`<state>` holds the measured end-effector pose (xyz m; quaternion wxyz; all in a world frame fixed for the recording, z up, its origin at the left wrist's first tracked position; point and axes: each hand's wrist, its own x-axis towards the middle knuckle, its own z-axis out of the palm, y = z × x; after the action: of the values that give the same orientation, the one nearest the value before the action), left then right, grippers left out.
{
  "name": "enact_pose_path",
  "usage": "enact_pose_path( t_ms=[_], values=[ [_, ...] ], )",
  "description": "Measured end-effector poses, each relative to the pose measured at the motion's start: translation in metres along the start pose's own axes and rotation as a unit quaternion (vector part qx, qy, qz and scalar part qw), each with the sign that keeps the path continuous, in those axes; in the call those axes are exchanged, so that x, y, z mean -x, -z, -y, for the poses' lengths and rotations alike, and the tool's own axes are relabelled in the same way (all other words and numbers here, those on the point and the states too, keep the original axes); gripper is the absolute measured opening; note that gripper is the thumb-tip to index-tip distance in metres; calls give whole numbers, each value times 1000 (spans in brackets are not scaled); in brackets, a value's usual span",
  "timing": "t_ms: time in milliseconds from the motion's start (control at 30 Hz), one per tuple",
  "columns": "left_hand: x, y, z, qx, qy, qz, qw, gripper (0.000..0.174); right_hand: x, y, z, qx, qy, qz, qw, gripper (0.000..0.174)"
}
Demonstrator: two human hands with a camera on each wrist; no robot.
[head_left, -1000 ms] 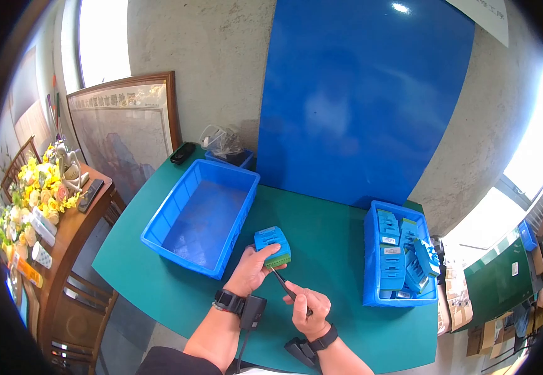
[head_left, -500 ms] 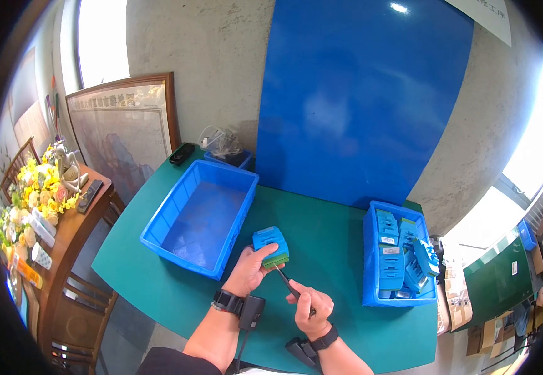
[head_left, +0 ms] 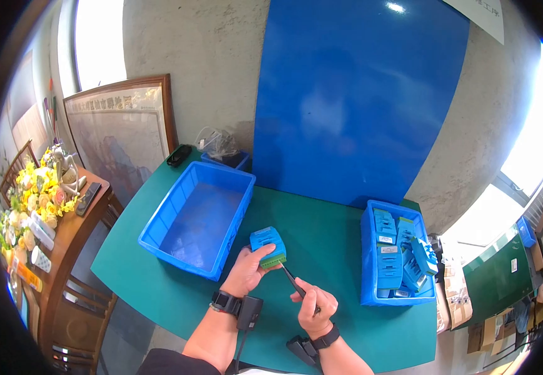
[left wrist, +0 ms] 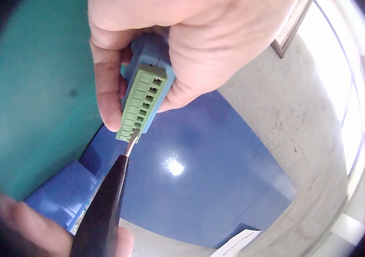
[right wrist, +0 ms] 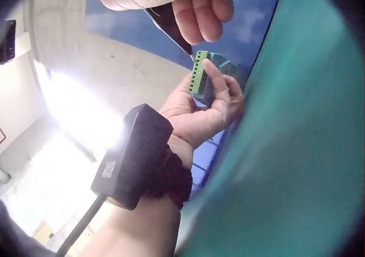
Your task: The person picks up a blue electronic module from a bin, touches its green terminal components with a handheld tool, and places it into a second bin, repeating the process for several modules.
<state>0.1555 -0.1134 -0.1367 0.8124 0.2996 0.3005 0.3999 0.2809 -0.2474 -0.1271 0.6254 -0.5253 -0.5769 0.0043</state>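
My left hand (head_left: 244, 271) grips a blue plastic module (head_left: 265, 237) with a green terminal block (left wrist: 141, 104) along its edge, thumb over the top face. A row of square openings runs along the green block. In my right hand (head_left: 317, 308) is a slim black tapered tool (left wrist: 101, 205) with a thin metal tip. That tip sits at an opening near one end of the block in the left wrist view. The right wrist view shows the same terminal block (right wrist: 198, 73) above the left palm, the tool meeting its upper end.
An empty blue bin (head_left: 148, 240) stands on the green table (head_left: 321, 234) at the left. Another blue bin (head_left: 368, 265) at the right holds several similar modules. Behind are a small blue box (head_left: 241, 161) with a clear bag, a black object (head_left: 179, 155) and a blue board (head_left: 359, 106).
The tool tip has shifted right along the green terminal block toward its end, and the right hand moved slightly with it. My left hand still holds the module; the view has shifted a little.
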Motion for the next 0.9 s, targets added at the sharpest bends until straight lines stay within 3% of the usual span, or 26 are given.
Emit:
enact_pose_path(
  t_ms=[333,433,467,533,667,767,900],
  values=[
    [-1,3,0,-18,3,20,1000,31,-2,4,2,19,-13,-10,1000,24],
    [3,-1,-5,-22,-19,27,999,41,-1,4,-2,33,-16,2,999,31],
    [1,0,-5,-8,-6,23,1000,57,0,3,-2,21,-7,-16,1000,28],
    [4,-2,-6,-33,-26,25,999,64,1,3,-2,-2,12,-50,999,25],
    [12,-14,-13,-94,-61,59,992,74,-2,-3,-4,4,-58,-101,993,32],
    [6,-8,-4,-106,-84,144,980,78,-10,-5,-8,-102,-199,-117,968,30],
    [12,-14,-6,-151,-25,206,966,82,-10,2,-29,-139,-255,-64,955,36]
  ],
)
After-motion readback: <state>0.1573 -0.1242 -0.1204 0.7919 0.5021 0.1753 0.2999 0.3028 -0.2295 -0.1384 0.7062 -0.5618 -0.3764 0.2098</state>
